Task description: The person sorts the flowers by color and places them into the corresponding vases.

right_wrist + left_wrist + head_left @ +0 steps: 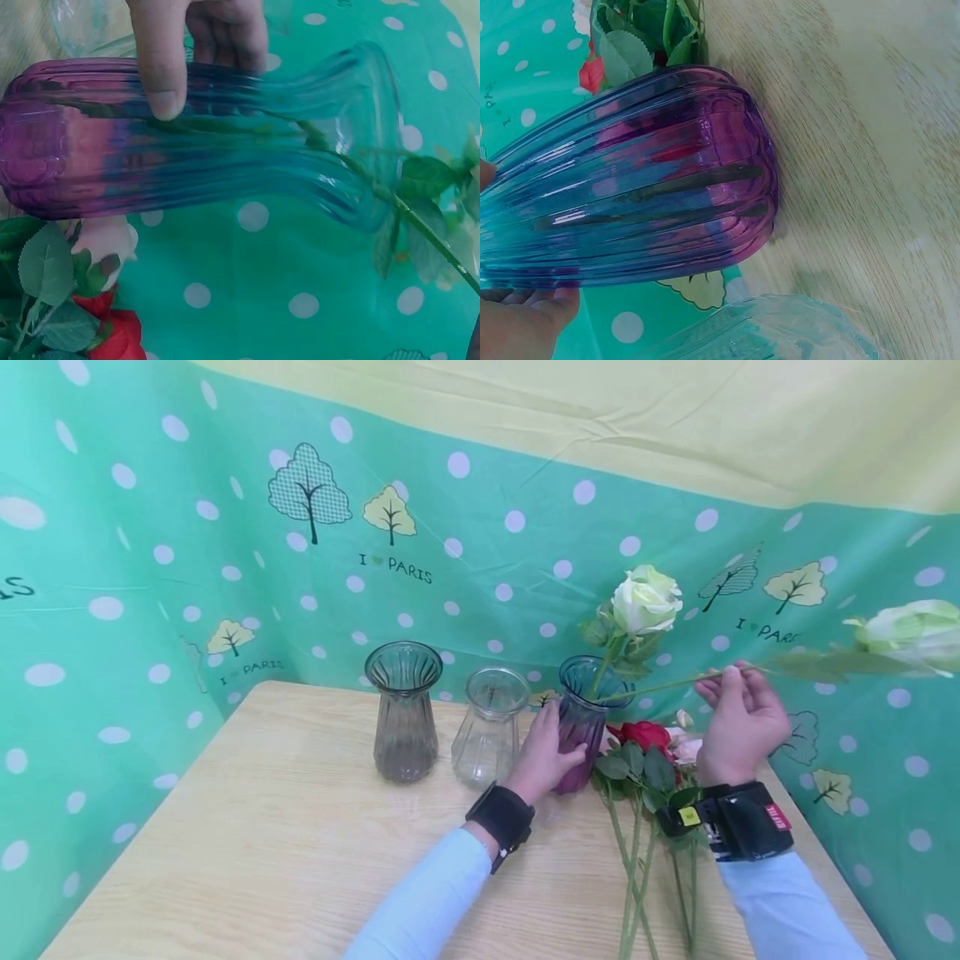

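My left hand [547, 752] grips a ribbed glass vase [579, 735], teal at the top and purple at the base, which stands on the table. In the right wrist view its thumb lies across the vase [225, 157]. One white rose [647, 600] rises from the vase's mouth. My right hand [744, 718] pinches the stem of a second white rose [911, 635]. That stem slants into the mouth of the vase, and its bloom hangs off to the right. Stems [217, 126] show through the glass.
Left of the held vase stand a clear vase [487, 735] and a grey vase [405, 718]. Red and pink roses [647, 739] with long stems lie on the wooden table [262, 843] to the right. A green dotted curtain [487, 560] hangs behind.
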`<act>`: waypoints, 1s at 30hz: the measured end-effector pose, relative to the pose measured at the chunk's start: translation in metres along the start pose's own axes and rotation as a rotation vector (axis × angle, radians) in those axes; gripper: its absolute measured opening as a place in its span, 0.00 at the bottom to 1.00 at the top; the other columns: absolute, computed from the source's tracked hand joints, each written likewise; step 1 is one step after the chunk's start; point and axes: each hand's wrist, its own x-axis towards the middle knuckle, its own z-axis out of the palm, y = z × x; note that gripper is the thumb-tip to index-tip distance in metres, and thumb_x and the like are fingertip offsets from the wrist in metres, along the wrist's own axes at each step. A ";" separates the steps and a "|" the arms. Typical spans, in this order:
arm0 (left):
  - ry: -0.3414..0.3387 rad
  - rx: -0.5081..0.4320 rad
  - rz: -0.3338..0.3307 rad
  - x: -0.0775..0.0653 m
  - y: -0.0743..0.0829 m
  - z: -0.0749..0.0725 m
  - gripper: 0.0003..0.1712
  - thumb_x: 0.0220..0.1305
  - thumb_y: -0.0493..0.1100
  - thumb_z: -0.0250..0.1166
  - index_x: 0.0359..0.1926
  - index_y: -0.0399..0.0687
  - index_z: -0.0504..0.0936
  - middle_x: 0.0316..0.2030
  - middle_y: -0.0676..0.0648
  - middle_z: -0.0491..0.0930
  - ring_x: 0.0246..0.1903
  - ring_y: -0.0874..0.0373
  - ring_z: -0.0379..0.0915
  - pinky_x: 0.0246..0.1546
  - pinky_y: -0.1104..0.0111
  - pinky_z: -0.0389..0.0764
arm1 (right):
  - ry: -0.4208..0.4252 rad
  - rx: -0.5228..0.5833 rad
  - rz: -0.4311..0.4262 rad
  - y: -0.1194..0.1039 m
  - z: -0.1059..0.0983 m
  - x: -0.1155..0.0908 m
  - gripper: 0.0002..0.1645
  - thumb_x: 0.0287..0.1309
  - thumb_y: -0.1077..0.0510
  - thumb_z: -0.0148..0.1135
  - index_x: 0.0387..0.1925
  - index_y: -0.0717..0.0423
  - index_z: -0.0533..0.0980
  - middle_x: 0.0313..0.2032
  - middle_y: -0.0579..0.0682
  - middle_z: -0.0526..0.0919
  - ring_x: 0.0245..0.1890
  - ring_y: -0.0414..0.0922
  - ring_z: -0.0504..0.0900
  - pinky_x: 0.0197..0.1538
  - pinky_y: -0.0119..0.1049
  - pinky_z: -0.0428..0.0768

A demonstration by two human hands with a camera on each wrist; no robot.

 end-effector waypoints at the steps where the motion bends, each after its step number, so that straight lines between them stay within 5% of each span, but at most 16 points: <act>1: -0.001 0.000 -0.002 0.000 0.000 0.000 0.46 0.59 0.49 0.64 0.70 0.35 0.51 0.68 0.38 0.59 0.68 0.48 0.56 0.68 0.61 0.63 | -0.016 -0.020 0.000 0.002 0.002 -0.001 0.09 0.53 0.63 0.65 0.35 0.65 0.79 0.27 0.55 0.82 0.26 0.45 0.83 0.36 0.31 0.85; 8: 0.004 -0.016 -0.011 0.000 0.001 0.000 0.46 0.60 0.49 0.64 0.71 0.37 0.50 0.69 0.38 0.57 0.69 0.48 0.54 0.69 0.61 0.62 | -0.137 -0.182 0.060 0.014 0.012 -0.009 0.11 0.56 0.62 0.63 0.40 0.64 0.76 0.31 0.51 0.83 0.27 0.40 0.83 0.37 0.27 0.84; 14: -0.018 -0.042 -0.024 -0.002 0.002 -0.001 0.47 0.60 0.49 0.64 0.71 0.37 0.49 0.69 0.37 0.55 0.70 0.47 0.52 0.69 0.61 0.60 | -0.148 -0.220 0.115 0.020 0.013 -0.014 0.16 0.56 0.56 0.63 0.43 0.62 0.76 0.30 0.49 0.84 0.27 0.39 0.84 0.35 0.26 0.84; 21: -0.014 -0.022 -0.019 -0.002 0.001 -0.001 0.47 0.60 0.49 0.63 0.71 0.36 0.49 0.69 0.37 0.55 0.69 0.48 0.52 0.69 0.61 0.61 | -0.114 -0.159 0.084 0.018 0.014 -0.014 0.18 0.57 0.53 0.61 0.44 0.62 0.78 0.30 0.50 0.83 0.28 0.41 0.83 0.36 0.27 0.84; 30: -0.015 -0.018 -0.026 -0.002 0.001 0.000 0.47 0.60 0.50 0.64 0.71 0.36 0.50 0.69 0.37 0.56 0.69 0.48 0.53 0.69 0.61 0.61 | -0.231 -0.338 0.067 0.020 0.017 -0.014 0.19 0.56 0.58 0.64 0.46 0.68 0.77 0.25 0.43 0.85 0.23 0.35 0.83 0.32 0.24 0.83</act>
